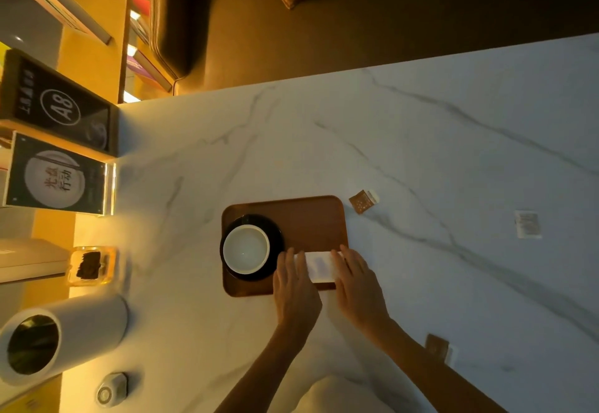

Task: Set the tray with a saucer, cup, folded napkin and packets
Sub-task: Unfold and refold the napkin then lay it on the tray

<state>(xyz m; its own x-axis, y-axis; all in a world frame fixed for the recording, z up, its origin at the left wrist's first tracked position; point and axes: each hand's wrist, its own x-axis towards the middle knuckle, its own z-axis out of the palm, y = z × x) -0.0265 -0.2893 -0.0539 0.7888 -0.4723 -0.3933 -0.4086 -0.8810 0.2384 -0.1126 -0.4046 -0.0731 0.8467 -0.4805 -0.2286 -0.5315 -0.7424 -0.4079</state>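
one broad white marble table with grey veins (pixel 421 140) carries everything. near its middle lies a rounded rectangular brown wooden tray (pixel 311 218); its left half holds a round black saucer (pixel 278 234) with a white ceramic cup (pixel 246 249) standing upright on it. the left hand (pixel 296 286) and right hand (pixel 356 279) both lie with fingers stretched flat, not curled, pressing the two ends of a folded white paper napkin (pixel 321 265). the napkin rests on the tray's near right part, just beside the saucer, and its near end seems to reach the tray's rim. three packets are not yet on the tray: a small brown packet (pixel 363 201) just off the tray's far right corner, a small white packet (pixel 527 224) well apart to the right, and another brown packet (pixel 437 346) beside the right forearm. likely trouble: the napkin may spring open or slide over the rim once the pressure lifts. the left hand is close enough to the saucer to nudge the cup. the forearm could sweep the near packet away.
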